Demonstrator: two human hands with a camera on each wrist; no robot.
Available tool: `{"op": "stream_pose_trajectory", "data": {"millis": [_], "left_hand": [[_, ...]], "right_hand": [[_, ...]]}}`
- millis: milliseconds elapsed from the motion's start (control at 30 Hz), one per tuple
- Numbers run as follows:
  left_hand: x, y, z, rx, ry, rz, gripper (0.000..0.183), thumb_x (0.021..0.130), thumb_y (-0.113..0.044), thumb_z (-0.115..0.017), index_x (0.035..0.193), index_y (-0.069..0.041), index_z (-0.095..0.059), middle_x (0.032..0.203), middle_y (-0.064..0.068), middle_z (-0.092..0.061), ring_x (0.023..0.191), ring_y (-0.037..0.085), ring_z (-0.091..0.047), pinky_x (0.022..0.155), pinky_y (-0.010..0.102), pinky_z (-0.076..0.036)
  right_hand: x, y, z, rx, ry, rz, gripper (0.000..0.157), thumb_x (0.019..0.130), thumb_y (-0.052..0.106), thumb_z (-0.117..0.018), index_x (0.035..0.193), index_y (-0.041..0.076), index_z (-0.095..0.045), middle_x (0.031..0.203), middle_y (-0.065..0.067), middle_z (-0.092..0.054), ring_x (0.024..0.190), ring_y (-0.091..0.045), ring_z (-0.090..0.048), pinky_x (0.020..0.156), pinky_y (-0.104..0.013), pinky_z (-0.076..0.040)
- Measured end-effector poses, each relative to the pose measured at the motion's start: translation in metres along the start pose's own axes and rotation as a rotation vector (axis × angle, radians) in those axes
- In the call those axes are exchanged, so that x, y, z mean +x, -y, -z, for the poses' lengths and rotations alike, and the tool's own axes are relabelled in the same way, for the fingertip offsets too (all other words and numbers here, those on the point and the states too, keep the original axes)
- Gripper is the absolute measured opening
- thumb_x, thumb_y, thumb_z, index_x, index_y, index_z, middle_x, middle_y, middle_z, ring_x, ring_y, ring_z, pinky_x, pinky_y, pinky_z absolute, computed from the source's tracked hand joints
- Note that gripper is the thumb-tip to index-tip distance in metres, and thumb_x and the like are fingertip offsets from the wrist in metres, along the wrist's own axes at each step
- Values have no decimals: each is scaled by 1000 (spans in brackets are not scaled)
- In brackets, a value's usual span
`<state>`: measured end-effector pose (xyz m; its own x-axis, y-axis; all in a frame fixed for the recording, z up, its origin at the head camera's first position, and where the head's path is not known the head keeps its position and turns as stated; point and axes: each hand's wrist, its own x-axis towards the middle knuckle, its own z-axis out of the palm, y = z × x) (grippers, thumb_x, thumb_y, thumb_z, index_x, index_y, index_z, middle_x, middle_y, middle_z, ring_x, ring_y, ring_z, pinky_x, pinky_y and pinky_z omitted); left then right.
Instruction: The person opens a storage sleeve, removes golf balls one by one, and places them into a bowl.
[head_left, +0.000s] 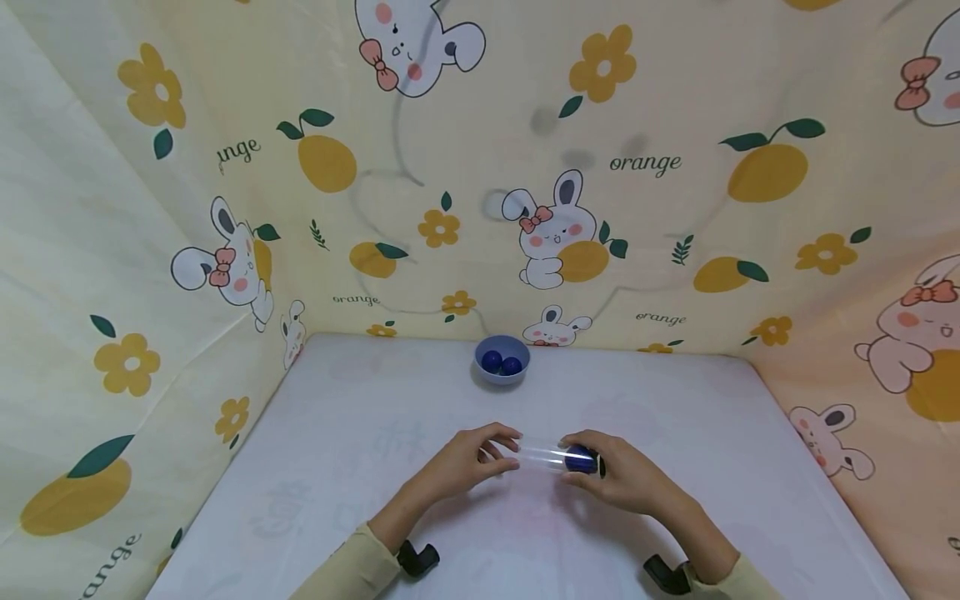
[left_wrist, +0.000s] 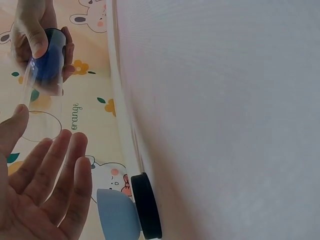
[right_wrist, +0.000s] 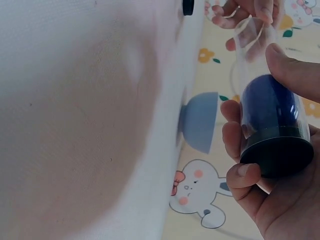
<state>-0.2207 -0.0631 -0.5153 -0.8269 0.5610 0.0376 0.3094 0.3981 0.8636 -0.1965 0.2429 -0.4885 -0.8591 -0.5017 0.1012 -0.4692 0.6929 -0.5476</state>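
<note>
My right hand (head_left: 626, 473) grips the capped end of a clear plastic tube (head_left: 542, 456), which lies nearly level above the table. A dark blue ball (head_left: 580, 458) sits inside that end, against a black base (right_wrist: 277, 156). The right fingers and thumb wrap round the tube's wall. At the tube's other end, which looks uncapped, my left hand (head_left: 472, 458) has its fingers loosely spread, fingertips right at the rim. A round black cap (left_wrist: 146, 206) rests on the table, hidden behind the left hand in the head view.
A light blue bowl (head_left: 502, 379) with two dark blue balls (head_left: 501, 363) stands at the table's back edge. The white tabletop (head_left: 315, 467) meets a cloth wall (head_left: 480, 150) printed with rabbits and oranges. Black mounts (head_left: 417, 558) are strapped to both wrists.
</note>
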Motion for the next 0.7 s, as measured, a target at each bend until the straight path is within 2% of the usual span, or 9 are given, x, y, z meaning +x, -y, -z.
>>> {"op": "stream_pose_trajectory", "data": {"millis": [133, 333, 533, 700], "left_hand": [[0, -1, 0, 0, 1, 1, 42, 102, -30, -77, 142, -24, -66, 130, 5, -75, 96, 7, -73, 83, 24, -58], [-1, -1, 0, -6, 1, -8, 41, 103, -31, -76, 142, -27, -66, 131, 5, -75, 97, 6, -73, 84, 24, -59], [-2, -2, 1, -5, 2, -15, 41, 103, -31, -76, 143, -26, -65, 131, 5, -75, 97, 7, -73, 85, 24, -59], [-2, -1, 1, 0, -2, -3, 44, 103, -33, -76, 144, -23, -65, 128, -3, -75, 97, 6, -73, 84, 25, -59]], "right_hand": [[0, -1, -1, 2, -5, 11, 42, 96, 34, -83, 132, 15, -70, 124, 2, -74, 104, -12, -67, 88, -36, -59], [0, -1, -1, 1, -10, 16, 48, 96, 36, -83, 135, 12, -70, 127, -2, -75, 107, -15, -69, 90, -38, -58], [1, -1, 0, 29, -2, -1, 54, 96, 48, -80, 136, 13, -70, 125, -1, -75, 94, -9, -64, 79, -33, -56], [1, -1, 0, 36, 1, 5, 51, 96, 45, -81, 135, 13, -71, 122, 1, -74, 90, -8, -61, 76, -31, -54]]}}
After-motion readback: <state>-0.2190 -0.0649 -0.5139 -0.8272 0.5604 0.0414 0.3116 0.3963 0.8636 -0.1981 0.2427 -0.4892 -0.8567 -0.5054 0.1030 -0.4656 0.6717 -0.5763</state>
